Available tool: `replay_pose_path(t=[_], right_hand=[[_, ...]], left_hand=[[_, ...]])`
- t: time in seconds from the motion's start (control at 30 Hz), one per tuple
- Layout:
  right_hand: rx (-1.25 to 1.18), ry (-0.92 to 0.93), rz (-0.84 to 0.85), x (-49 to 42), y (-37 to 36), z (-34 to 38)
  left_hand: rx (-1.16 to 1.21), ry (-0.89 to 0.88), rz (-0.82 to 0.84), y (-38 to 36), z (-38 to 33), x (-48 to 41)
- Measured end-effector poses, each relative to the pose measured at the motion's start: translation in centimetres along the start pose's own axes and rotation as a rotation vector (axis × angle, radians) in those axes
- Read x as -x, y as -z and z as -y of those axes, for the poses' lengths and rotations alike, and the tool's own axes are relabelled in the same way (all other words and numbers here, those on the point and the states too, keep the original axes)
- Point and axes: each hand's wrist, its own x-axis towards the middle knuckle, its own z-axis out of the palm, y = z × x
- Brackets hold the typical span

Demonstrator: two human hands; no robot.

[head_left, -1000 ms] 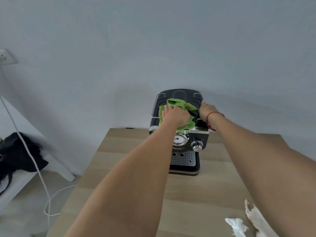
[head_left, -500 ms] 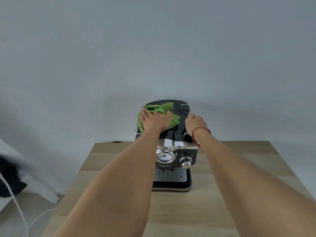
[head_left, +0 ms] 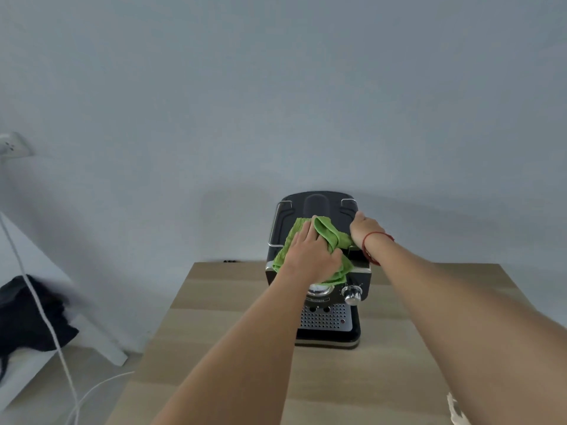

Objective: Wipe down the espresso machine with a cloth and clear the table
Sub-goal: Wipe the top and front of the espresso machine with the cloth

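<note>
The left hand (head_left: 310, 256) lies flat, fingers spread, pressing the green cloth (head_left: 333, 236) on top of the espresso machine (head_left: 325, 317), at the far side of the counter (head_left: 214, 332). The right hand (head_left: 365, 231) braces its right rim (fingers hidden, so I cannot tell the grip). I would advise even pressure and overlapping strokes.

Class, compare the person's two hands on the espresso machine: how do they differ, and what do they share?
The left hand lies flat on the green cloth; the right hand sits at the right edge of the espresso machine, fingers hidden. The right wrist wears a red bracelet; the left wrist is bare. Both rest on the machine's top.
</note>
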Motion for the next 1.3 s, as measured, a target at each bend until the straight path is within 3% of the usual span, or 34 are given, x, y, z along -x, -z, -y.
replay_pose_path(t=[0.17, 0.33, 0.53, 0.7, 0.97, 1.3], right_hand=[[0.003, -0.041, 0.060, -2.3, 0.9, 1.9], [0.068, -0.022, -0.060, -5.7, -0.9, 1.5], [0.102, -0.052, -0.087, -6.7, -1.7, 0.8], [0.076, -0.068, -0.073, -7.1, -1.6, 0.4], [0.061, -0.070, -0.056, -6.8, -1.5, 0.5], [0.027, -0.040, -0.056, -6.8, -1.3, 0.4]], left_hand=[[0.038, 0.035, -0.018, 0.1, 0.5, -3.3], [0.061, 0.138, 0.045, 1.1, 1.2, -7.5], [0.064, 0.167, 0.089, 2.0, 2.4, -12.0], [-0.088, 0.331, 0.200, 2.8, 1.1, -14.0], [-0.146, 0.569, 0.303, 4.3, 1.7, -16.5], [-0.100, 0.639, 0.143, 3.3, 3.7, -16.6]])
